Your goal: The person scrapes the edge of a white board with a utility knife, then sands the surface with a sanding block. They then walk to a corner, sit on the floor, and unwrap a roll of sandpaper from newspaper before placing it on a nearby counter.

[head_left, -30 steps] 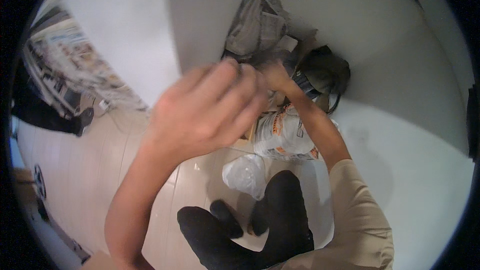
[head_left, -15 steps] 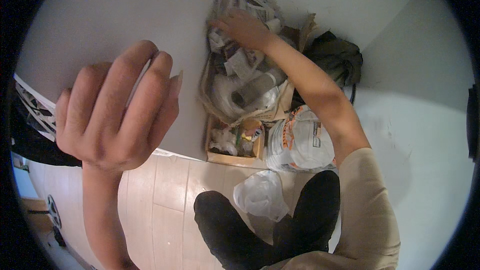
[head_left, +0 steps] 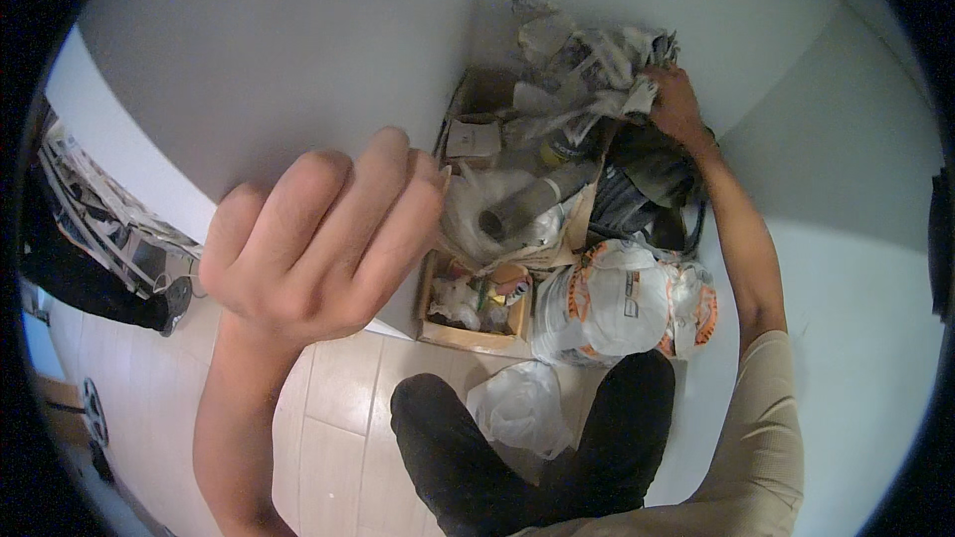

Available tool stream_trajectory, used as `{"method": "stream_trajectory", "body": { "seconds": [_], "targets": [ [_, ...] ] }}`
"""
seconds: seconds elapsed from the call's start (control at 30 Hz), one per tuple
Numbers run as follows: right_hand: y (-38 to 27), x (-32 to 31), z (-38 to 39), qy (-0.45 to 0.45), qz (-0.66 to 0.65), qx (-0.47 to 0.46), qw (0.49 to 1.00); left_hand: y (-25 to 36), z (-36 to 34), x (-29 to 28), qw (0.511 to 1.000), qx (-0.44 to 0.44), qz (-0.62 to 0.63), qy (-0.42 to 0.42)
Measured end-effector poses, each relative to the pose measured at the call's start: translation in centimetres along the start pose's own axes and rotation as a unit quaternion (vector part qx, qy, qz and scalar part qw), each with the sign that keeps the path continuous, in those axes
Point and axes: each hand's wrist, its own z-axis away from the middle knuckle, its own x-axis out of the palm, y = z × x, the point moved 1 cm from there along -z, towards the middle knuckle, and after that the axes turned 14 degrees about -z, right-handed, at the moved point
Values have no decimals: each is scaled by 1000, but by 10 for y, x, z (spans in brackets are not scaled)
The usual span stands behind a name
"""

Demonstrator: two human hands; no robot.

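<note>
Wrapping (head_left: 592, 65) now shifted rightward, bunched in closed right hand (head_left: 678, 104), leaving small box (head_left: 474, 139) more exposed; left hand (head_left: 320, 239) loosely curled, palm hidden, any hold unclear.

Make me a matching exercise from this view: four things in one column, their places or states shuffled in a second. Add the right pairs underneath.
Column one
1. Right hand
2. Wooden box
3. Small white plastic bag
4. Grey tube

Column two
A. On the floor, between the person's knees
B. Lying aslant, a dark open end showing
C. Closed on a crumpled grey-white bundle
D. Open-topped, with small items inside

Right pairs: 1-C, 2-D, 3-A, 4-B
</note>
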Motion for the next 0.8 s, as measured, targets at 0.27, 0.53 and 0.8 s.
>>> {"method": "stream_trajectory", "body": {
  "seconds": [0.27, 0.53, 0.8],
  "targets": [
    [23, -53, -31, 190, -111, 55, 974, -6, 0, -7, 999, 34, -28, -17],
    [-19, -25, -38, 206, -87, 74, 972, 1, -10, -5, 991, 55, -109, -47],
    [-70, 29, -20, 82, -46, 40, 995, 95, 0, 10, 970, -79, 130, -189]
  ]
}}
